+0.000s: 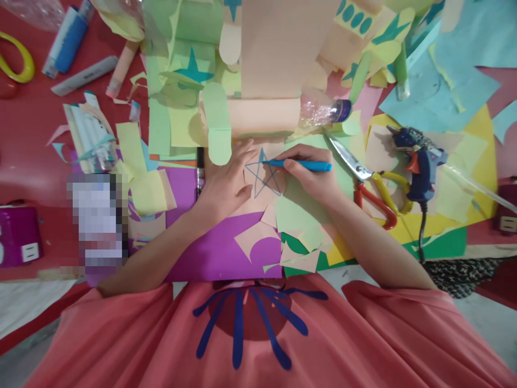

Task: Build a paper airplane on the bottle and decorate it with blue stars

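Note:
A peach piece of paper (264, 200) lies in front of me with a five-pointed star drawn on it in blue lines. My right hand (313, 170) is closed around a blue marker (309, 165), its tip touching the paper near the top of the star. My left hand (230, 186) rests flat on the paper's left side, fingers stretched out and holding nothing. Just beyond the hands lies a peach paper roll (262, 116) with a light green rounded strip (218, 121) over its left end. A clear plastic bottle (319, 110) with a purple cap sticks out on the right.
Scissors (363, 175) with red and yellow handles and a blue glue gun (422, 161) lie to the right. Paper scraps (258, 237) lie near the front edge. On the left are a blurred phone-like object (97, 223), markers (84, 75) and white sticks (91, 132).

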Tool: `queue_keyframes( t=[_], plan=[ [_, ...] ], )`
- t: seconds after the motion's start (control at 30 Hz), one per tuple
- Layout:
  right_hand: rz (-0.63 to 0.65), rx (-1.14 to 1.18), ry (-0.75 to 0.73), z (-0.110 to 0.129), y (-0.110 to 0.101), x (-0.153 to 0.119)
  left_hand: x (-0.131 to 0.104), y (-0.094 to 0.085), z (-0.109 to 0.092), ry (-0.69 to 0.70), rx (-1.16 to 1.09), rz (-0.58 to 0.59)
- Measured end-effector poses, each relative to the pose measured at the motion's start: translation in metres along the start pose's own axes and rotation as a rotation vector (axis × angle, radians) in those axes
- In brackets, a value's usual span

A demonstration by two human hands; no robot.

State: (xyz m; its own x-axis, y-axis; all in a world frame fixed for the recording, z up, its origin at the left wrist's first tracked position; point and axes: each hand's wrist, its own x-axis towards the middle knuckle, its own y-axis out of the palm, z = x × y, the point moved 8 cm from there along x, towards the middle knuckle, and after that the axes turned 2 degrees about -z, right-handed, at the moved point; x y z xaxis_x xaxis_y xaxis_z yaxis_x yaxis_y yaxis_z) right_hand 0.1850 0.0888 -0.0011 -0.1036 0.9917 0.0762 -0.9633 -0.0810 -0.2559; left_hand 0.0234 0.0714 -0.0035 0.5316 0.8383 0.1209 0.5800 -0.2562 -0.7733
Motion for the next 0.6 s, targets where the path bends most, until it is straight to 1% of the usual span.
queue_keyframes(
  t=[0.17,0.5,0.6],
  plan=[
    [-0.012,0.022,-0.013,-0.0017,-0.0015,0.0005,0.0001,-0.0006,-0.0013,0.007,0.018,0.012],
    [-0.058,0.015,-0.001,-0.0019,-0.0045,0.0006,-0.0016,-0.0004,-0.0004,0.001,0.026,-0.024],
    [-0.054,0.028,-0.007,-0.0014,-0.0042,0.0007,-0.0021,-0.0013,-0.0001,0.005,0.026,-0.035]
  ],
)
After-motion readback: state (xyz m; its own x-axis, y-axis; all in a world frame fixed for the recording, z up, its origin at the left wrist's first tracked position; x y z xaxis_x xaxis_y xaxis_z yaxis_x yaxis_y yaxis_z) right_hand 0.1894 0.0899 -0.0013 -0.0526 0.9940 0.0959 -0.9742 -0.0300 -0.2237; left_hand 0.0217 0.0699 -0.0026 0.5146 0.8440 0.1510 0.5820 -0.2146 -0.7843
